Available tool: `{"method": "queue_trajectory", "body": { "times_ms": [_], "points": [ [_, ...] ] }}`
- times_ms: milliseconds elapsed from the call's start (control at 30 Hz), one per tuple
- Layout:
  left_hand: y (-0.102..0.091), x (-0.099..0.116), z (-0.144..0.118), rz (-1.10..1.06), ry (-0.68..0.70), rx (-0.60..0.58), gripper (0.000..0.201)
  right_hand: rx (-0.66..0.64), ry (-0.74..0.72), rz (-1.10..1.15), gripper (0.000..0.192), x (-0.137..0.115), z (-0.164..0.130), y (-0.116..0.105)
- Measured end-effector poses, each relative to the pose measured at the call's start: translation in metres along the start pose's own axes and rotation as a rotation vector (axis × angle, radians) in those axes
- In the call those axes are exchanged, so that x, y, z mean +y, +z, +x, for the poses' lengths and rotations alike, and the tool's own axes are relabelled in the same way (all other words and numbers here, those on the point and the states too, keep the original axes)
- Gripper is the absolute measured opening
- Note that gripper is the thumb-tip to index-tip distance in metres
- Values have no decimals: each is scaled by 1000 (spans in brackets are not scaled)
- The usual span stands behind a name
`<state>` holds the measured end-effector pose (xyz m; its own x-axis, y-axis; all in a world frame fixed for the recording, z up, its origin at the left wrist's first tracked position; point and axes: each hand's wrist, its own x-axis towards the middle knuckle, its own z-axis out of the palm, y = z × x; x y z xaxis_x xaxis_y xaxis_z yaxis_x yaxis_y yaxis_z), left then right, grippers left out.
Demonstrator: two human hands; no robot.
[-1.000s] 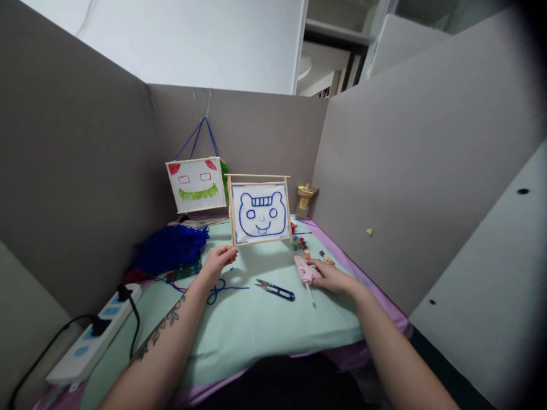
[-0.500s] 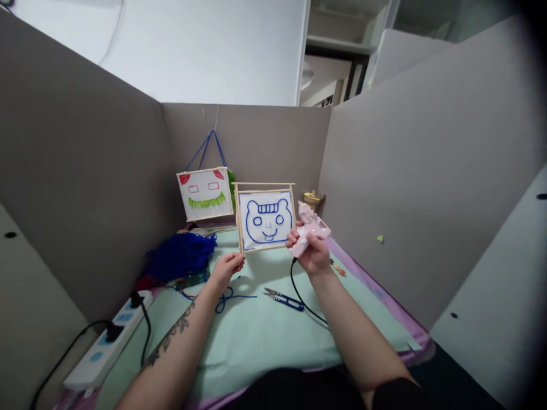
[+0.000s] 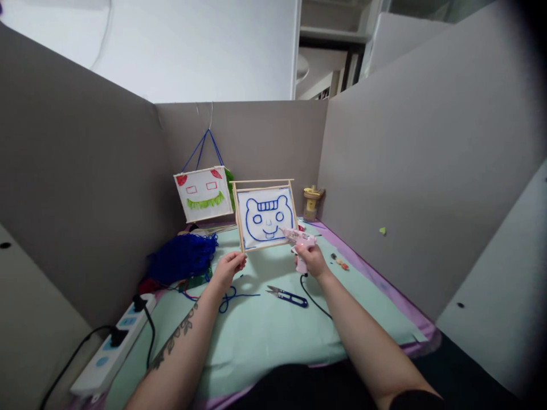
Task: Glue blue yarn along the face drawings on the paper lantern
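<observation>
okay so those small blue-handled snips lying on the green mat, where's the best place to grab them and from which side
Take the small blue-handled snips by the blue handle end, which points right, toward the right hand. They lie flat on the green mat, so come down from above and pinch across the handle. The pointed metal blades face left, toward the blue yarn strand, so that end is best avoided.

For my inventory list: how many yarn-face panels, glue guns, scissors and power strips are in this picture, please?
Yarn-face panels: 2, the blue bear panel and the hanging red-green panel
Glue guns: 1, the pink glue gun
Scissors: 1, the blue scissors
Power strips: 1, the white power strip
Total: 5
</observation>
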<state>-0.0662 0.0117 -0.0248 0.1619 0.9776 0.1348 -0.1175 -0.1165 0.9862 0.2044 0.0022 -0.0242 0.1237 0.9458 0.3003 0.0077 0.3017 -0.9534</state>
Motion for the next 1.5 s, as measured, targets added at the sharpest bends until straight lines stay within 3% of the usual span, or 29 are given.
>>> {"method": "queue_trajectory", "body": {
  "times_ms": [500, 1100, 1500],
  "points": [
    [0, -2, 1, -53, -4, -12, 29, 7, 8, 1, 31, -4, 1, 5],
    [-1, -4, 1, -50, -14, -13, 30, 17, -8, 65, 34, 11, 11, 5],
    [-2, -5, 3, -67, -5, -20, 29, 11, 14, 75, 33, 3, 3, 3]
  ]
}}
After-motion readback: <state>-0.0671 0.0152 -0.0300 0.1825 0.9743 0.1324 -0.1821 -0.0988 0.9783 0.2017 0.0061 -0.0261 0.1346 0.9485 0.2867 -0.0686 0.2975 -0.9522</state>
